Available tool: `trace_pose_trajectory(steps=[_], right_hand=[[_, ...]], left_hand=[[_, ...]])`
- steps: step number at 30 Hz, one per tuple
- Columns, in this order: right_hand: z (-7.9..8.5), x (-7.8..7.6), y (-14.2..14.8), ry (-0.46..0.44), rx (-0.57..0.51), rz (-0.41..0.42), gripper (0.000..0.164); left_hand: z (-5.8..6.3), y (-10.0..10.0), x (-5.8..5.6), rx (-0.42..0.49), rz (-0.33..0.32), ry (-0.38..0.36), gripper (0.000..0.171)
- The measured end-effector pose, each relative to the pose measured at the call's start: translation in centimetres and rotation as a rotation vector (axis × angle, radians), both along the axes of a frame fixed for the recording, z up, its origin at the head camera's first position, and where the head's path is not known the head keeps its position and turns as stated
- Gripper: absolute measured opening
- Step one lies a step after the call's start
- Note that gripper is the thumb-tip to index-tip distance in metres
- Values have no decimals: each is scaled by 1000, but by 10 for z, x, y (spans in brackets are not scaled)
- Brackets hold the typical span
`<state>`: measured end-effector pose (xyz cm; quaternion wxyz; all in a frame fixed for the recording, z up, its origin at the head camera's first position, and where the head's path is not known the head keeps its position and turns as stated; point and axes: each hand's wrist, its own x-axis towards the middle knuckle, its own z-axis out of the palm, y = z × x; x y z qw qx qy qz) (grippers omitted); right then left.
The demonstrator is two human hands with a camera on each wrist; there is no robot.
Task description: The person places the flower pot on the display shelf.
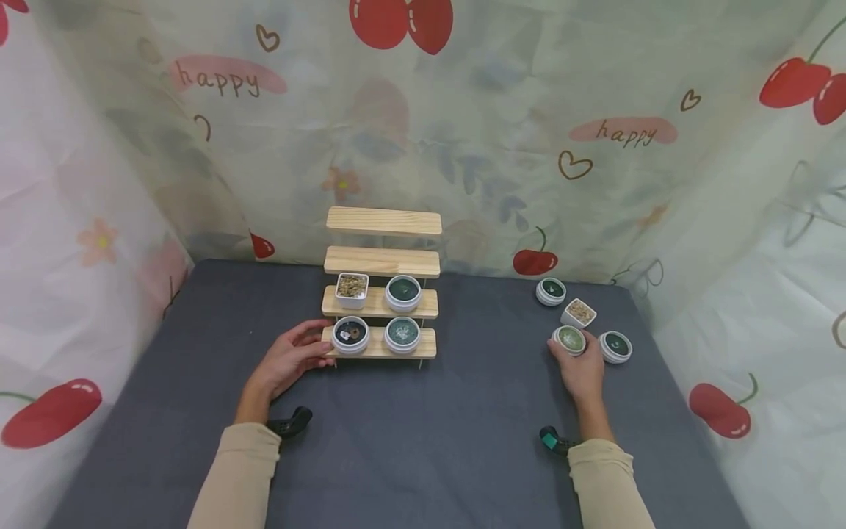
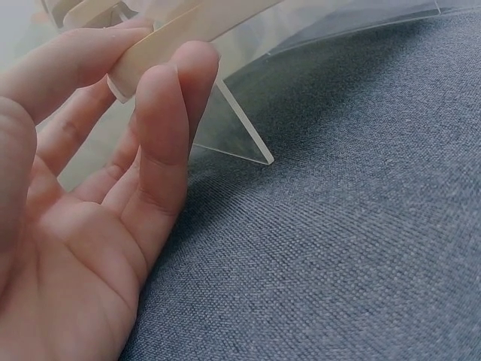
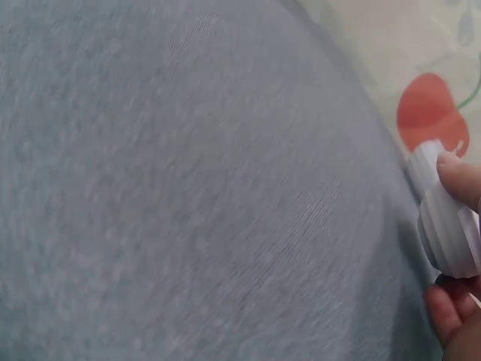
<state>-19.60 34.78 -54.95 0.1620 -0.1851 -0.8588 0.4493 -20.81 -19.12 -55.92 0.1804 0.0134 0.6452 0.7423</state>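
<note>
Your right hand [image 1: 581, 373], close to the counter's [image 1: 456, 426] right edge, is curled round the sides of the pale-green pot [image 1: 570, 339]; whether the pot is off the surface is hard to tell. Keep that side grip even and the rim level so nothing tips. Your left hand [image 1: 289, 358] pinches the left end of the lowest plank [image 1: 377, 344] of the wooden rack [image 1: 382, 261]; hold lightly, since a tug could shift its thin clear leg [image 2: 245, 122]. A black-filled pot [image 1: 350, 335] and a grey-green pot [image 1: 402, 335] sit on that plank. Mind the dark-green pot [image 1: 616, 347] just right of your right hand and the square pot [image 1: 579, 314] just behind: lift before moving sideways. Farther back, the second plank [image 1: 377, 303] carries a granule-filled pot [image 1: 352, 289] and a deep-green pot [image 1: 403, 292]. A smaller pot [image 1: 551, 291] stands near the counter's back edge, towards its far right corner.
</note>
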Motion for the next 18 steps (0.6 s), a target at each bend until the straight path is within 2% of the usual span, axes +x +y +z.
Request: trace_pose_trajectory(steps=[8,13,18], right_hand=[[27,-7,-24,35,-21,17,81],[52,-14,-46,48,-50,93,80],[78,-22,-70,89,-113,209,75]], left_hand=[[-1,-1,1,12,0,2,59],[0,0,1,19,9,-7,59],[0,0,0,11,14,-15,60]])
